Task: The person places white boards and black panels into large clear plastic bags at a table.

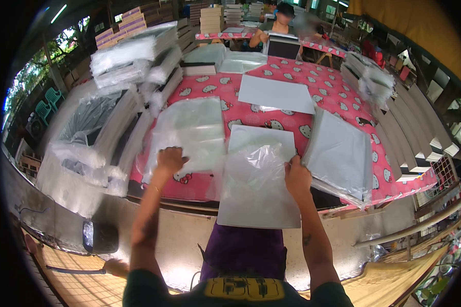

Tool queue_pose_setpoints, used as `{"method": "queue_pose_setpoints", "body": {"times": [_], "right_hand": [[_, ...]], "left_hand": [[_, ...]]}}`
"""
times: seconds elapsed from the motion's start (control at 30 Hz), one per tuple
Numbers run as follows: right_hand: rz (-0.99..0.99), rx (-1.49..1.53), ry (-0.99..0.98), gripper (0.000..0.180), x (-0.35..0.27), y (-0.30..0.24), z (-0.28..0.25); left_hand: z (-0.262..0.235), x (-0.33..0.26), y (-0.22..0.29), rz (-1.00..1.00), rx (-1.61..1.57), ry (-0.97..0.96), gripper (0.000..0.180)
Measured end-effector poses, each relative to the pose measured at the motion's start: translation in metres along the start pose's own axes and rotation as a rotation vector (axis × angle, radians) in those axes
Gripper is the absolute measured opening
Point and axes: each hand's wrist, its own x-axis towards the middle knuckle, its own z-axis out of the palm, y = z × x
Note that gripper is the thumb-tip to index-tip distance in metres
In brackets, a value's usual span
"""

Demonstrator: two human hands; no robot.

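Observation:
A large white board point(256, 199), partly under shiny clear plastic, lies in front of me and sticks out over the table's near edge. My right hand point(297, 176) is closed on its right edge, thumb on top. My left hand point(171, 159) is over the near left part of a pile of clear plastic sleeves point(194, 123), fingers loosely bent and thumb apart, with nothing visible in it. To the right lies a stack of white boards in plastic point(340, 153). Another white sheet point(276, 93) lies farther back.
A pink patterned cloth point(189, 190) covers the table. Tall plastic-wrapped stacks point(102, 133) crowd the left side. Thick pale stacks point(407, 128) line the right edge. Across the table a person point(280, 28) handles a dark-faced panel point(283, 48). A black chair seat point(100, 237) stands at lower left.

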Motion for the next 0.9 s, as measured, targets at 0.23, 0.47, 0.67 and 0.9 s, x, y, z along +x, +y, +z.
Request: {"method": "queue_pose_setpoints", "body": {"times": [0.23,0.47,0.67,0.9], "right_hand": [[0.0,1.647,-0.261,0.04,-0.046,-0.049,-0.004],[0.268,1.795,0.076,0.041,-0.084,-0.005,0.029],[0.279,1.955,-0.285,0.018,-0.085,-0.04,0.013],[0.388,2.083,-0.271,0.028,-0.085,-0.023,0.013]], "left_hand": [[-0.03,-0.032,0.212,0.053,-1.122,0.43,0.027],[-0.015,-0.028,0.194,-0.247,-1.134,0.484,0.02],[-0.023,-0.053,0.215,-0.003,-1.086,0.536,0.017],[-0.018,-0.046,0.206,0.012,-0.917,0.672,0.017]]}}
